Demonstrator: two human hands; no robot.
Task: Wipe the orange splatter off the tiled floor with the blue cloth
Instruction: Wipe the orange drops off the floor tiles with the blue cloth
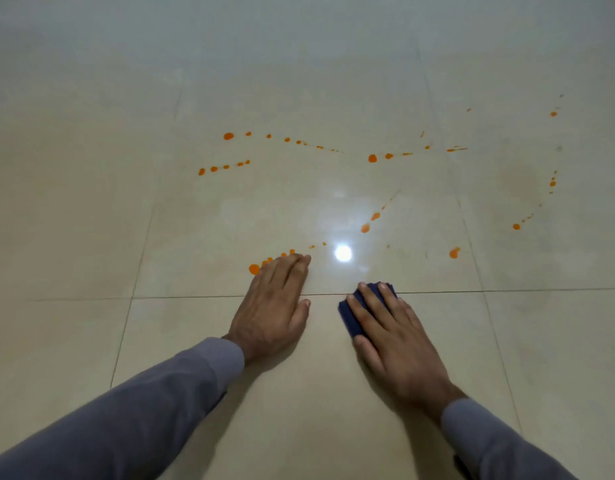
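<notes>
Orange splatter [372, 158] lies across the tiled floor [91, 237] in several dotted trails of round drops and thin streaks, ahead of both hands and out to the far right. No smearing or wiped lane is visible among the drops, so the cleaning appears barely begun, with all of the marks left to remove. Blue cloth [351, 315] is folded into a small thick pad, dark and matte, lying across a grout line just short of the nearest drops. Right hand [392, 337] presses flat on the cloth, fingers straight and spread. Left hand [275, 306] rests flat on the bare tile, fingers straight and together, fingertips just beside the nearest trail. Tiles are large, cream, glossy, reflecting a bright lamp glare [342, 253].
</notes>
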